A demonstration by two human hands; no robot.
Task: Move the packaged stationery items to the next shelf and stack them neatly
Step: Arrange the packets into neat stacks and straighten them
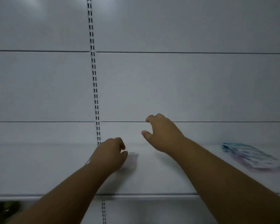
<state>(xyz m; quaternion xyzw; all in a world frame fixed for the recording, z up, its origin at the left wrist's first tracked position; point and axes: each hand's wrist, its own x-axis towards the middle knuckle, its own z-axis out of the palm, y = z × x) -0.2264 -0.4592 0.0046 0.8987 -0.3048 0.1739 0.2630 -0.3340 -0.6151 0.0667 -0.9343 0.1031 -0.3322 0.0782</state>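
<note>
Fingers (122, 147) of the left hand (109, 155) are curling loosely over a small, pale, blurred packet (132, 160) lying flat on the white metal shelf (55, 167); whether they are gripping it or only touching its left edge I cannot tell. To its right, the right hand (162, 135) is hovering half open above the shelf, thumb and fingers spread apart, holding nothing. Well apart at the far right, a slanted pile of blue and lilac plastic-wrapped stationery packets (250, 156) is resting on the same shelf. Behind them, the grey back panel (168, 86) and its slotted upright (94, 88) are rising. Judging from here, the slick wrapping could be slipping from a shallow pinch, and the skewed pile could be sliding when more is laid on.
</note>
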